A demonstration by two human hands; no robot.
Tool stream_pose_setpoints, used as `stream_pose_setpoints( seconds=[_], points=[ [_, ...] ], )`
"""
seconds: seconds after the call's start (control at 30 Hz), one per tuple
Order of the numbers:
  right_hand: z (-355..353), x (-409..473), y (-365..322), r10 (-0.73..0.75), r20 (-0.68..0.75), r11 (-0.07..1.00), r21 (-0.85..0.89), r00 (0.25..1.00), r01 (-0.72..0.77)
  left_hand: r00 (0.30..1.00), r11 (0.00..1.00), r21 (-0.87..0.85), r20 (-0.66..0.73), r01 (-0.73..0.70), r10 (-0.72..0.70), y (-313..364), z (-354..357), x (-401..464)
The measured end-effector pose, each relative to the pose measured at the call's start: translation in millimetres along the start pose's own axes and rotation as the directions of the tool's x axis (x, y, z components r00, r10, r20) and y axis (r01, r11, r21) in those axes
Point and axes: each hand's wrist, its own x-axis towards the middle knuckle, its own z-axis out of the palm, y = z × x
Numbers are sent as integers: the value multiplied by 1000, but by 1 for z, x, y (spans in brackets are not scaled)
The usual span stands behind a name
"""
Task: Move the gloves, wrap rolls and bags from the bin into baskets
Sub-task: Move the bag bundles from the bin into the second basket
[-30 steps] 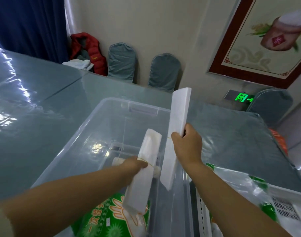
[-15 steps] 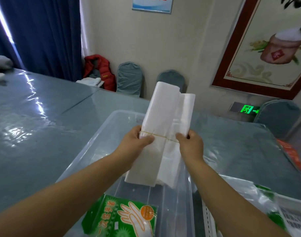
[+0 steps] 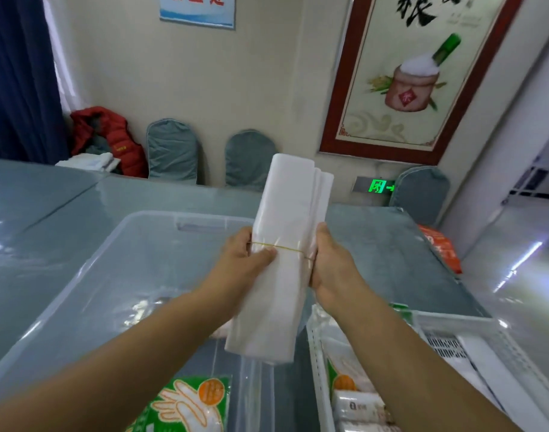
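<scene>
Bags [image 3: 287, 244], pinched mid-frame by my left hand [image 3: 246, 260] and right hand [image 3: 332, 260], may slip their thin rubber band [image 3: 279, 246] and fan out.

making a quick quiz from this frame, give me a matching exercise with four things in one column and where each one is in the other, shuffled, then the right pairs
Things
1. bundle of white bags
2. green glove packet
3. red jacket
4. white basket

Places
A. on the floor of the clear bin
B. on a chair by the far wall
C. held in the left hand and right hand
D. right of the bin

Pairs: 1-C, 2-A, 3-B, 4-D
</scene>
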Motion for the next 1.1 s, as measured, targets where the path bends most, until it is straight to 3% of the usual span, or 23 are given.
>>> stream_pose_setpoints(
  seconds=[0.2, 0.43, 0.6, 0.7, 0.8, 0.93, 1.1],
  points=[
    [-61, 1, -14, -16, 72, 993, 121, 997, 7, 986, 998, -25, 155, 63, -58, -3, 78, 6],
    [-174, 13, -16, -51, 14, 995, 83, 999, 50, 985, 999, -2, 167, 49, -48, -27, 200, 15],
    [-304, 34, -16, 37, -83, 999, 6, 996, -37, 942, 985, -3, 291, 173, -164, -62, 314, 26],
    [-392, 46, -19, 75, -181, 996, -28, 981, -81, 917, 948, 51, 244, 313, -316, -92, 382, 32],
    [-473, 50, -20, 99, -273, 991, -62, 957, -120, 865, 893, 117, 223, 434, -449, -136, 434, 27],
    [-553, 50, -16, 159, -347, 973, -106, 924, -207, 730, 775, 244, 260, 584, -632, -185, 485, 13],
    [-615, 43, -2, 184, -417, 948, -163, 890, -272, 603, 620, 458, 206, 637, -771, -227, 538, -6]
  ],
)
